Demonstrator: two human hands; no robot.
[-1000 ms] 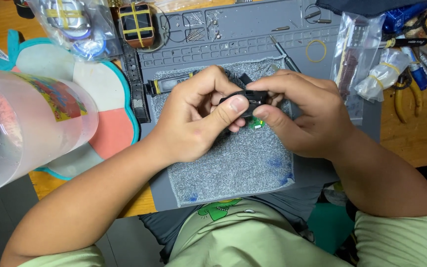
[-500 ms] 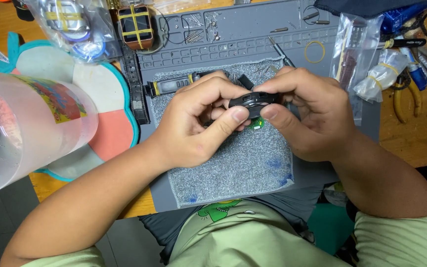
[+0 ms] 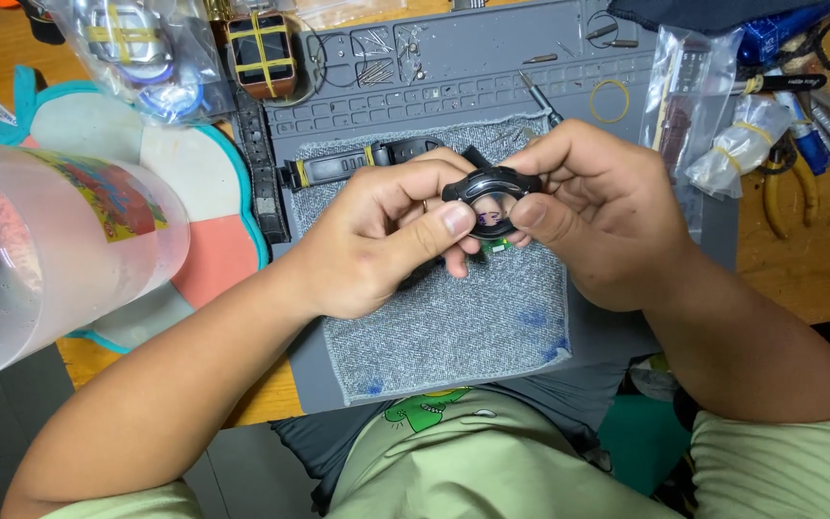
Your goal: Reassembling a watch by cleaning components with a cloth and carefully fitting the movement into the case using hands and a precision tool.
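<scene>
Together, left hand [image 3: 377, 240] and right hand [image 3: 598, 211], grip pinching black watch case [image 3: 490, 197] between thumbs, above grey cloth [image 3: 453, 327]

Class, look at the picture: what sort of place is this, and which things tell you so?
Probably a watch repair bench. Both hands hold a black watch case over a grey work mat with small screws, and pliers lie to the right.

Fingers hide the watch case [image 3: 492, 197] underside; plastic jug [image 3: 40, 259] cut off at left edge.
</scene>
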